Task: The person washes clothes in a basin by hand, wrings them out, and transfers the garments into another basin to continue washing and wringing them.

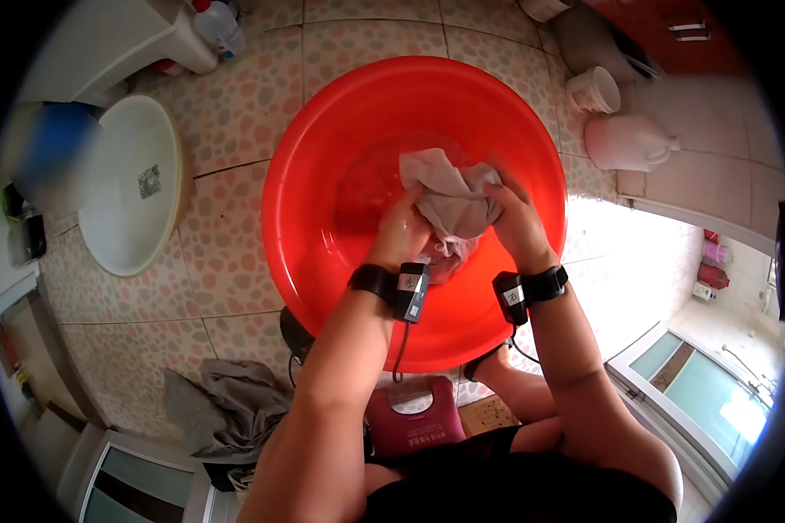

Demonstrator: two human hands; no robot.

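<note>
A large red basin (pixel 301 235) stands on the tiled floor with some water at its bottom. Inside its rim, both hands hold a pale greyish-pink cloth (pixel 452 193), bunched and crumpled, its lower end hanging down toward the water. My left hand (pixel 403 230) grips the cloth's left side, the fingers partly hidden by its folds. On the opposite side, my right hand (pixel 520 225) has the cloth pinched between thumb and fingers. Each wrist wears a black strap with a small device and cable. What kind of garment the cloth is, I cannot tell.
A white basin (pixel 131 218) stands to the left. Grey clothing (pixel 235 401) lies on the floor at lower left. A maroon plastic stool (pixel 417 427) is close to my body. A pink jug (pixel 624 142) and a white tub (pixel 593 91) stand at right, a bottle (pixel 219 30) at upper left.
</note>
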